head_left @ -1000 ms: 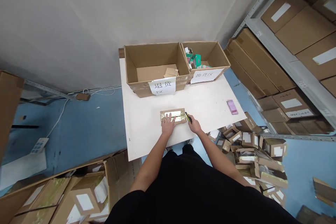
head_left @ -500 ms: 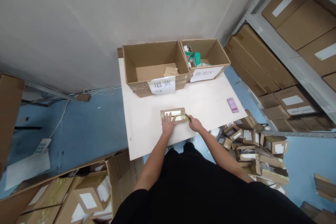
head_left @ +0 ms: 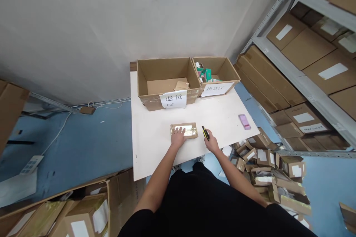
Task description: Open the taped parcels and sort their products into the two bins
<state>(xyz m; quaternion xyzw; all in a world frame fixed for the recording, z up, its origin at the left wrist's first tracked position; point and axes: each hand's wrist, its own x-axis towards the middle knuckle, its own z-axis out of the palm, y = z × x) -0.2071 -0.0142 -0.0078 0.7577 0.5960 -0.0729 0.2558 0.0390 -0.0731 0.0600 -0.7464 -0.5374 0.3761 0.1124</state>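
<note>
A small taped cardboard box (head_left: 191, 132) with a white label lies on the white table (head_left: 150, 155). My left hand (head_left: 178, 138) rests on the box's left part, its fingers spread over the label and tape. In my right hand (head_left: 211, 143) is a yellow and black utility knife (head_left: 205, 133), held just off the box's right end and pointing away from me. Whether its blade is out is too small to see.
Two open cartons stand at the table's back: a large one (head_left: 150, 102) with cardboard pieces, and another (head_left: 233, 77) with green packs. A blurred pink item (head_left: 244, 121) lies at right. Opened boxes (head_left: 264, 170) litter the floor beside a loaded shelf (head_left: 308, 77). A carton of parcels (head_left: 116, 200) stands lower left.
My right hand has drawn the knife away from the box's right end, and a gap now shows between them. My left hand stays on the box. The view has tilted upward a little.
</note>
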